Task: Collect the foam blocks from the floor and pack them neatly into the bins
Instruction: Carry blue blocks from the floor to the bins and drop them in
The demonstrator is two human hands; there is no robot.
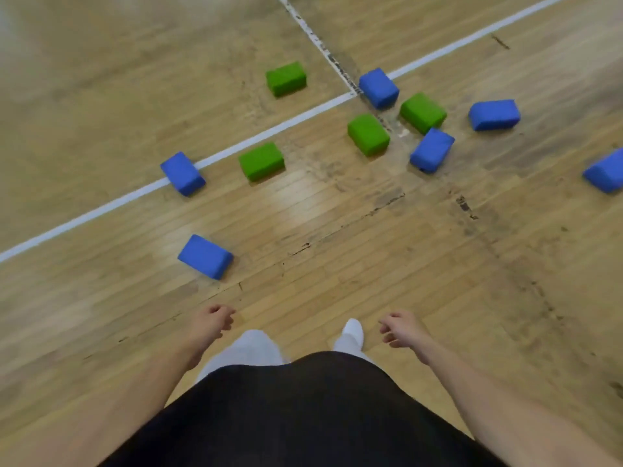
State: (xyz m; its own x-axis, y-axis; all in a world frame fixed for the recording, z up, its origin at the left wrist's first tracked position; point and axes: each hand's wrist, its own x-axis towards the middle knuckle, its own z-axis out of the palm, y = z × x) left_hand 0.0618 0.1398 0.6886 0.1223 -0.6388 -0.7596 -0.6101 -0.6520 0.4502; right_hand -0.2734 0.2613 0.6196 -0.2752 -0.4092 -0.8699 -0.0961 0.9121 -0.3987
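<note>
Your left hand and right hand both hung low in front of you, fingers loosely curled, nothing in either one. Under them were your black top and one white sock on the wooden floor.

All ten blocks lay on that floor, none near your hands. The nearest blue block sat ahead and a bit left, with bare boards between it and your left hand. Farther out, the second blue block sat right on the white line, which ran diagonally from the left edge up to the top right. The near green block lay just on your side of that line, close to the second blue one but apart. The lone green block was past the line, well clear of everything.

The crowded bit was ahead and right. The corner blue block sat where the white line met a scuffed line. The middle green block and the back green block sat just beside it. The tilted blue block had a corner right up against the back green one; couldn't tell if they touched. The right blue block sat apart, and the last blue block was cut off by the right edge.

Between you and that cluster was a wide stretch of open boards.
</note>
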